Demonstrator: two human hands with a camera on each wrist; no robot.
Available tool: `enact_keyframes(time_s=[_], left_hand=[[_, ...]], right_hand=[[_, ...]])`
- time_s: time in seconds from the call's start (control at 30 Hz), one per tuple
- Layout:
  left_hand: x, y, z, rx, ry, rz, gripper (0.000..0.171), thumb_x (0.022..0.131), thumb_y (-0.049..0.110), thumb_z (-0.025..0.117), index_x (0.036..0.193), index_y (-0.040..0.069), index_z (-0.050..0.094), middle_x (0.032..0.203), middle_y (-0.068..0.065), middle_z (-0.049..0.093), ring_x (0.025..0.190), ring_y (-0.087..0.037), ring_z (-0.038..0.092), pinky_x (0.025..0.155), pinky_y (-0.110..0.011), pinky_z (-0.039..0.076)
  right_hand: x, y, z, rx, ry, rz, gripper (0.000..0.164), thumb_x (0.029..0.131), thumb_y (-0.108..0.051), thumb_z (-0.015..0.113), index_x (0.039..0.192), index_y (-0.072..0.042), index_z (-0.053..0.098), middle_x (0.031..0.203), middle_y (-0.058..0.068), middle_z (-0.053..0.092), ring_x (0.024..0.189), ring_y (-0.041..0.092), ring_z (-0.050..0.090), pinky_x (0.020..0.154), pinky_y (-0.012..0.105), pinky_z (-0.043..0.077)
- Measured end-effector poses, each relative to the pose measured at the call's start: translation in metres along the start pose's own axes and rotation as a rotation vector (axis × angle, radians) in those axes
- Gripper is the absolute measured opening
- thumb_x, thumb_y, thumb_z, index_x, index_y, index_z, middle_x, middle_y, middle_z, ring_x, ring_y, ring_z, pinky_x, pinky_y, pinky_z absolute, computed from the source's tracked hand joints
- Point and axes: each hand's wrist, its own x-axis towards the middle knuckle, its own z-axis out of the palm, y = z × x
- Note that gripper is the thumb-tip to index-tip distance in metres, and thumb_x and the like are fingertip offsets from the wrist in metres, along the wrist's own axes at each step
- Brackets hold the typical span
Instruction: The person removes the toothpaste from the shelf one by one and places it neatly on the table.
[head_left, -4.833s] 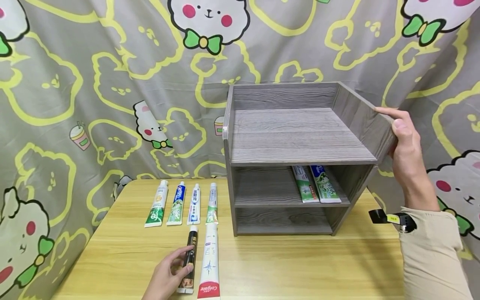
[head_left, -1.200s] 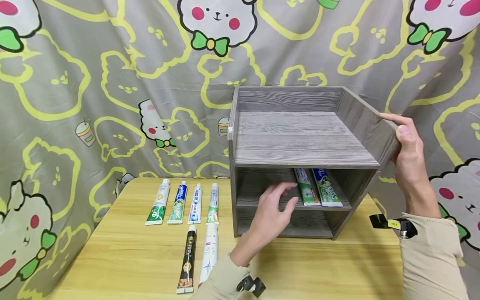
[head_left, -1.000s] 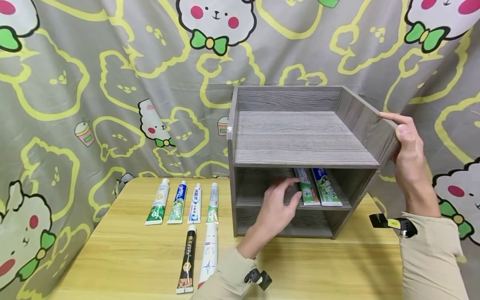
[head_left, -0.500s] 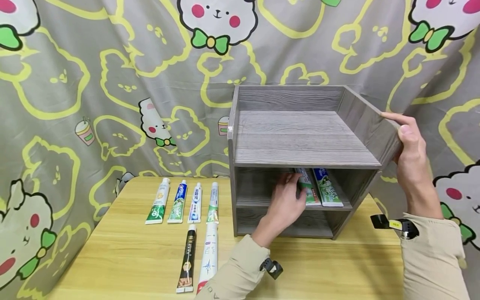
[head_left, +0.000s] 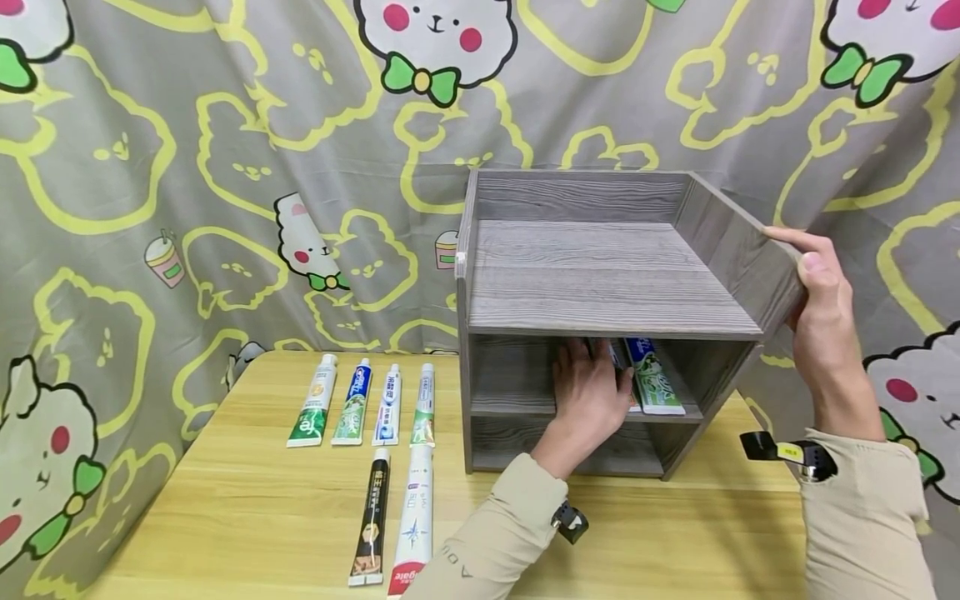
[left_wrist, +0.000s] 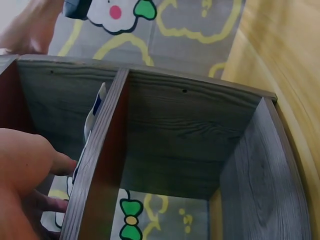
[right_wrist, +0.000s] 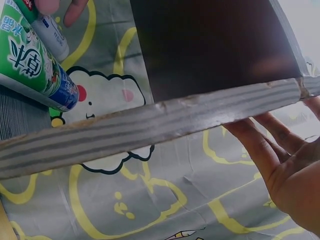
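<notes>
My left hand (head_left: 588, 396) reaches into the middle compartment of a grey wood-grain shelf (head_left: 607, 275). It lies over a toothpaste tube (head_left: 635, 405) with a green and white end, thumb to the tube's right and fingers to its left. Their tips are hidden, so a firm hold cannot be made out. To the right lies a blue and green toothpaste tube (head_left: 657, 380); the right wrist view shows its green printed side (right_wrist: 35, 62). My right hand (head_left: 821, 308) grips the shelf's right side panel, with the index finger along the top edge.
On the wooden table (head_left: 247, 500) left of the shelf, several toothpaste tubes lie in a back row. A black tube (head_left: 371, 525) and a white Colgate tube (head_left: 415, 512) lie in front. A patterned curtain (head_left: 225, 150) hangs behind.
My left hand has left the black tube, which stays on the table, and moved right and deeper into the middle compartment, over the green and white tube. The right hand keeps its hold.
</notes>
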Motion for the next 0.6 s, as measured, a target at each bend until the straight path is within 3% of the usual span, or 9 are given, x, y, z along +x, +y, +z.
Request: enact_keyframes(time_s=[0.23,0.47,0.6], left_hand=[[0.0041,0.0034,0.0039,0.096,-0.036,-0.026,0.07,0.103,0.054,0.052,0.157,0.012,0.04,0.152,-0.024,0.04,0.139,-0.037,0.042,0.11,-0.047,0.042],[0.0047,-0.0024,-0.0026,0.074,-0.087,0.0,0.065,0.101,0.035,0.058,0.157,0.009,0.04,0.155,-0.027,0.037,0.142,-0.037,0.041,0.114,-0.045,0.04],[0.0049,-0.0062,-0.0031,0.095,-0.09,0.037,0.062,0.102,0.033,0.058,0.157,0.009,0.041,0.152,-0.028,0.041,0.141,-0.038,0.042,0.114,-0.043,0.04]], right_hand=[[0.0015,0.0019,-0.0058,0.03,-0.085,0.012,0.043,0.102,-0.022,0.048,0.139,-0.005,0.059,0.119,0.013,0.053,0.083,0.022,0.054,0.059,0.022,0.049],[0.002,0.003,-0.0064,0.03,-0.099,0.007,0.043,0.103,-0.022,0.046,0.14,-0.005,0.059,0.119,0.013,0.053,0.082,0.021,0.054,0.059,0.022,0.049],[0.0016,0.0017,-0.0045,0.029,-0.069,0.008,0.044,0.103,-0.024,0.048,0.14,-0.002,0.058,0.117,0.016,0.053,0.08,0.022,0.054,0.057,0.022,0.049]])
